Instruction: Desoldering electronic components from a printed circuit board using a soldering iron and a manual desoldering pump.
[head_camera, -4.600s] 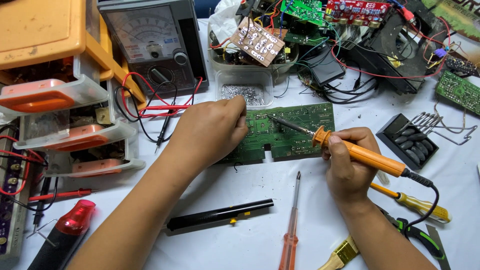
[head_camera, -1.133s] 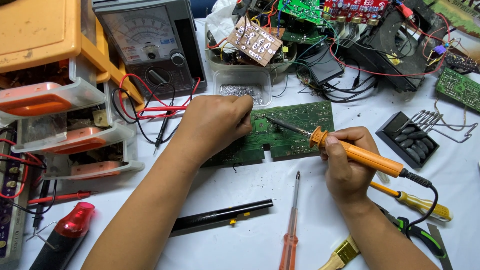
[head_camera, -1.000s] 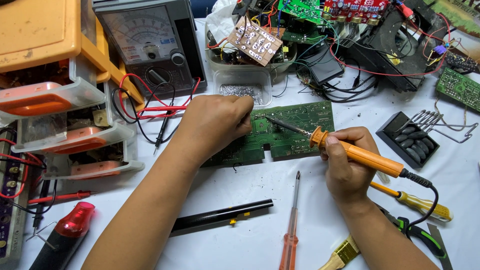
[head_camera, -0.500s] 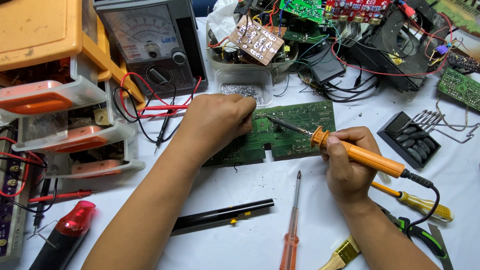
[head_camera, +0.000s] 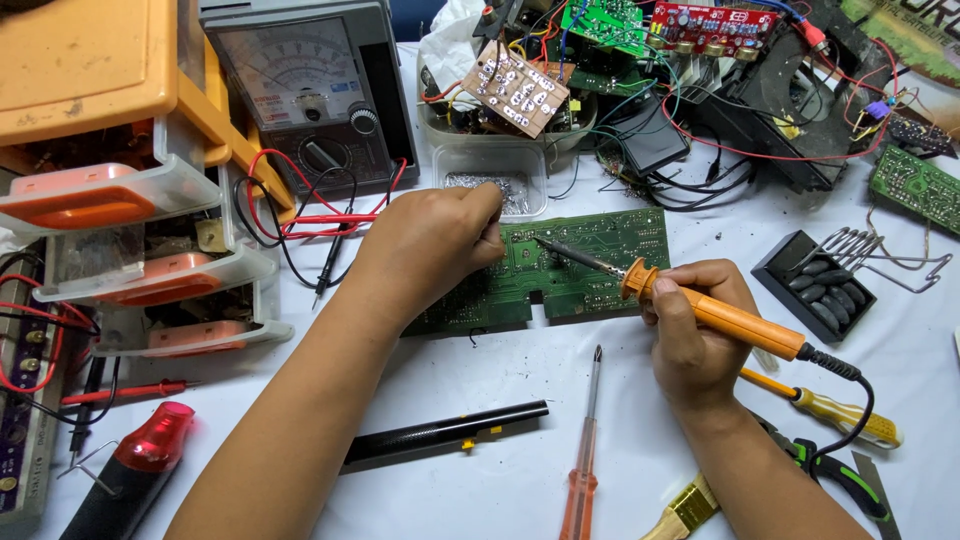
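**Soldering iron on green board, both hands busy**

Right hand (head_camera: 695, 340) is wrapped around the orange handle of the soldering iron (head_camera: 700, 310), fingers closed on it just behind the collar. Iron lies tilted, tip pointing left and touching the green circuit board (head_camera: 590, 260) near its upper middle. Black cord runs off the handle's rear toward the lower right.

Left hand (head_camera: 430, 250) rests on the board's left part, fingers curled together and pinched at the tips close to the iron tip. Whether anything sits between those fingertips cannot be told.

Board lies flat on the white table (head_camera: 480, 370), mid-frame, between the two hands.

Around it:
- clear plastic tub (head_camera: 490, 180) of small metal bits just behind the left hand
- analog multimeter (head_camera: 310, 90) at upper left, red and black leads trailing over the table
- orange screwdriver (head_camera: 583, 450) in front of the board, tip toward it
- black pen-shaped tool (head_camera: 445, 435) beside the left forearm
- black tray (head_camera: 815, 285) to the right of the iron
- orange drawer cabinet (head_camera: 110, 150) at far left
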